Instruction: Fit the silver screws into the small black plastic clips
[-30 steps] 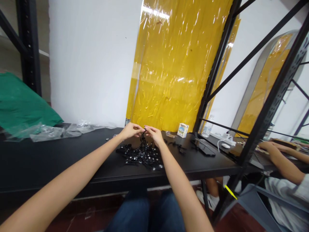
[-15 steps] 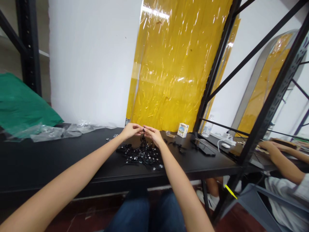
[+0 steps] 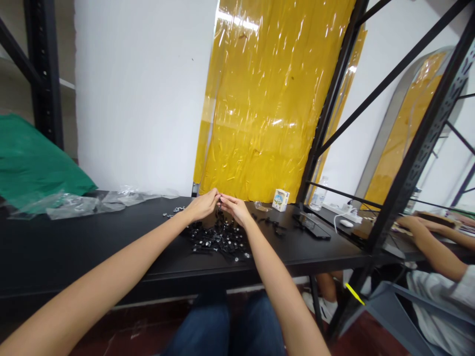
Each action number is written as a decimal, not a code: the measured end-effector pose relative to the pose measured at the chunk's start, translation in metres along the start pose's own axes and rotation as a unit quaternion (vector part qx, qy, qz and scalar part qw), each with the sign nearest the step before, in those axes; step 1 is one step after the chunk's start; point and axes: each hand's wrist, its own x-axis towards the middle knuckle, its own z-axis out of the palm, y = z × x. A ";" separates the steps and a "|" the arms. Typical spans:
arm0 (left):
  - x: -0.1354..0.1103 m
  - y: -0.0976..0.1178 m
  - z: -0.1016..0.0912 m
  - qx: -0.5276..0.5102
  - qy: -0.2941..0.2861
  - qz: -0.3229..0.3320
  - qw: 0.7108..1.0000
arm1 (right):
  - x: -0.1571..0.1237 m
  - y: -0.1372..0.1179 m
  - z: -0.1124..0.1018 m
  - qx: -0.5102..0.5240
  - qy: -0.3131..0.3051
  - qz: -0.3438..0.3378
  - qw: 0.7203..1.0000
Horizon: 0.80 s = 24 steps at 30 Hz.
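Black part [image 3: 220, 201] pinched by fingertips of left hand [image 3: 202, 205] and right hand [image 3: 234, 210], just above pile of black parts [image 3: 218, 238] on desk [image 3: 92, 242]. Small carton [image 3: 281, 200] nearby, closed, contents hidden.

We can't make out the small black piece [image 3: 219, 203] pinched between left hand [image 3: 202, 205] and right hand [image 3: 234, 209]: too tiny, fingers cover most of it. The pile of black parts [image 3: 218, 238] beneath reads only as a tangle, and the co-worker's arm [image 3: 434, 253] runs off the right edge.
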 end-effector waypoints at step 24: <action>0.000 -0.002 0.002 -0.062 0.025 -0.039 0.997 | -0.002 -0.005 0.002 0.034 -0.013 -0.003 0.999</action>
